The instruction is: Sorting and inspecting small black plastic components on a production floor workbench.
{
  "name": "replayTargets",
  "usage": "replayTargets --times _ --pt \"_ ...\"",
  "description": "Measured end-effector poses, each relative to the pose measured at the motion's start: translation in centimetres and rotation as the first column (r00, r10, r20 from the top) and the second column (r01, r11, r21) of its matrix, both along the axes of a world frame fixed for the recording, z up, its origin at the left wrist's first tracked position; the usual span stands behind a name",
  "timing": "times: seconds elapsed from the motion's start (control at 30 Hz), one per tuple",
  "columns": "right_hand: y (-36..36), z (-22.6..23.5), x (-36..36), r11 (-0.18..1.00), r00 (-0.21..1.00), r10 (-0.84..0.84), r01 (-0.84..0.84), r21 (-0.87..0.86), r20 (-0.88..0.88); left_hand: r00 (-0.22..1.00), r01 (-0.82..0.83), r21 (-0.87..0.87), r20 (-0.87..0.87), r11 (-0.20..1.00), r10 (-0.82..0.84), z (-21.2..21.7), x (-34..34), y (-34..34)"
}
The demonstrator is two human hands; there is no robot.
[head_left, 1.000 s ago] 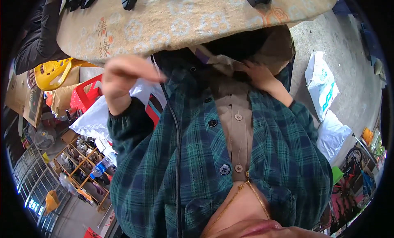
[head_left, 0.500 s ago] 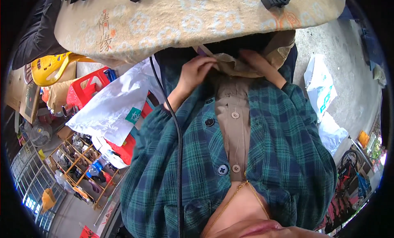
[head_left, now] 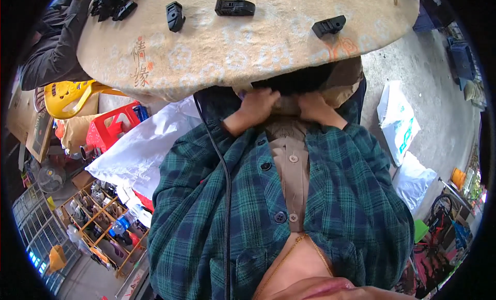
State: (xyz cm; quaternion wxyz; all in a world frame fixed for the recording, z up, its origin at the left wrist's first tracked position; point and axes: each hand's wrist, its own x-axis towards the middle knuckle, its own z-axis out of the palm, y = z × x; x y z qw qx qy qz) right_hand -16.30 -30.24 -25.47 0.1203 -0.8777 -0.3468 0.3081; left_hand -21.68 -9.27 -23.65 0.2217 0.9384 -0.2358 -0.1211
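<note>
My left hand (head_left: 257, 108) and my right hand (head_left: 313, 104) are together at my lap, just under the edge of the round beige table (head_left: 217, 47). Both have their fingers closed on a fold of tan cloth (head_left: 341, 85) that hangs below the tabletop. What lies under the fabric is hidden. On the table above lie three separate small black plastic parts (head_left: 235, 6), (head_left: 175, 16), (head_left: 328, 25). I wear a green plaid shirt over a tan buttoned one, with a black cable running down my chest.
A pile of black parts (head_left: 111, 3) lies at the table's far left, near another person's dark sleeve (head_left: 49, 62). A yellow stool (head_left: 67, 96), a red stool (head_left: 111, 132) and a white plastic sheet (head_left: 137, 150) are at my left. White bags (head_left: 400, 127) lie on concrete at my right.
My left hand, raised out to the left a second ago, has come in to my lap beside the right hand. Both now hold the tan cloth under the table edge.
</note>
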Motion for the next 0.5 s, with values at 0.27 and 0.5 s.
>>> replayTargets --times 0.27,0.5 --pt "3.2 3.0 6.9 0.946 0.465 -0.091 -0.235 0.222 0.881 0.765 -0.504 -0.648 -0.028 0.571 0.643 -4.3 7.0 3.8" --pt "-0.2 -6.9 -1.1 0.918 0.934 0.357 -0.351 0.185 -0.001 0.840 -0.481 -0.599 -0.107 0.640 0.532 -4.7 7.1 3.5"
